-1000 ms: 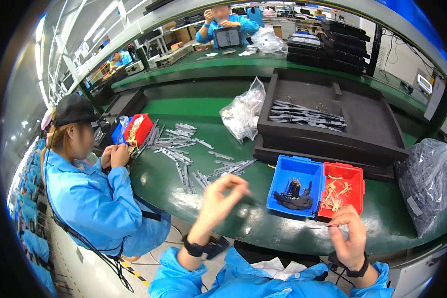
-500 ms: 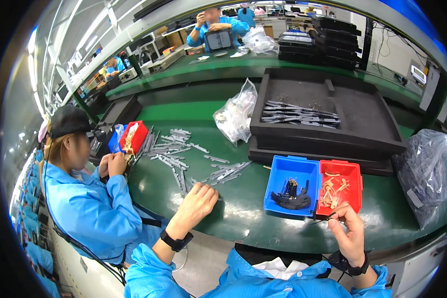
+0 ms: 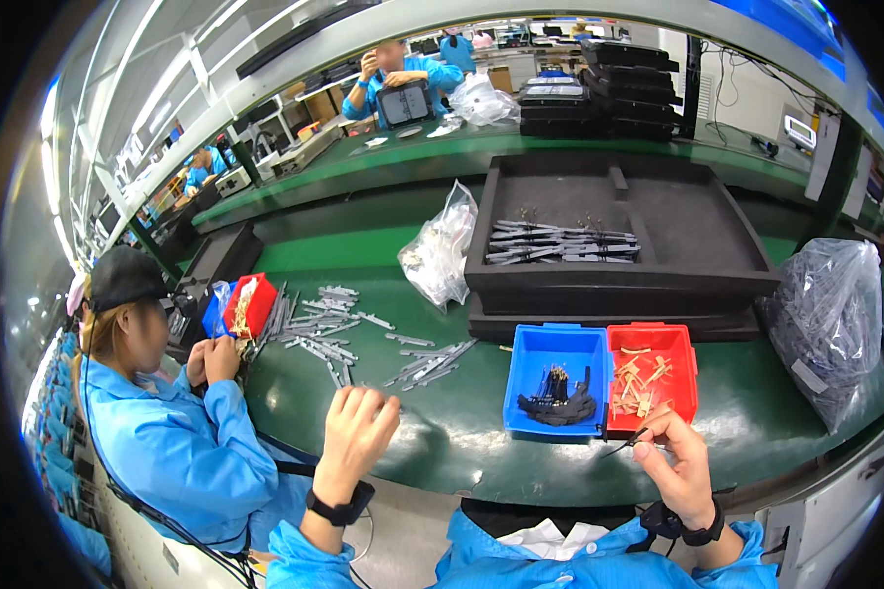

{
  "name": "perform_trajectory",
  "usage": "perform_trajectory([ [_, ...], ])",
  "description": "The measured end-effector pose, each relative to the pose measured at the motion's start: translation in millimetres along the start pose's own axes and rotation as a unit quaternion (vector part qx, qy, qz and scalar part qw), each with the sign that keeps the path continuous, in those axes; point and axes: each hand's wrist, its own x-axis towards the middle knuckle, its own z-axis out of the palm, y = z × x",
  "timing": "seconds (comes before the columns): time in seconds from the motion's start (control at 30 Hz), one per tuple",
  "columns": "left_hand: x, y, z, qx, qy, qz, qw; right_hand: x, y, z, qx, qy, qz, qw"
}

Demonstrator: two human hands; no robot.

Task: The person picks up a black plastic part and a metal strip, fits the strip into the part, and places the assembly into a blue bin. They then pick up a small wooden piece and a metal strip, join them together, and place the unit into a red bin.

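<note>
Over the front of the green bench hangs my left hand [image 3: 354, 442], fingers curled and closed; whatever may be in them is hidden. Just beyond it lie loose grey strips [image 3: 430, 365], thin and narrow. At the near side of the bins, my right hand [image 3: 680, 471] pinches a thin black wire [image 3: 619, 448] between thumb and fingertips. A blue bin [image 3: 514, 378] holds a bundle of black wires [image 3: 560, 401] with gold-coloured tips. Joined to its right, a red bin [image 3: 688, 368] contains small tan strips [image 3: 636, 378].
Behind the bins stand stacked black trays [image 3: 697, 211] holding grey strips [image 3: 560, 241]. Plastic bags lie at the bench's middle [image 3: 440, 250] and right [image 3: 823, 334]. At left a co-worker [image 3: 182, 422] in blue handles small parts beside another red bin [image 3: 255, 304].
My left hand has risen slightly from the bench, its fingers curling more. The right hand keeps its pinch on the black wire. The whole view has shifted a little.
</note>
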Motion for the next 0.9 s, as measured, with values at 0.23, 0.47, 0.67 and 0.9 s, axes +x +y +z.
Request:
perform_trajectory([
  [0.23, 24, 92, -15, -0.363, 0.123, 0.014, 0.923, 18, -16, 32, 0.402, -0.132, 0.182, 0.888],
  [0.47, 31, 144, -2, -0.575, 0.066, -0.02, 0.816, 12, -9, 31, 0.391, -0.122, 0.181, 0.894],
  [0.67, 29, 157, -3, -0.767, -0.08, -0.27, 0.577, 16, -3, 31, 0.342, -0.098, 0.124, 0.926],
  [0.9, 43, 143, 7, -0.799, -0.209, -0.319, 0.465, 34, 5, 29, 0.215, -0.15, 0.085, 0.961],
])
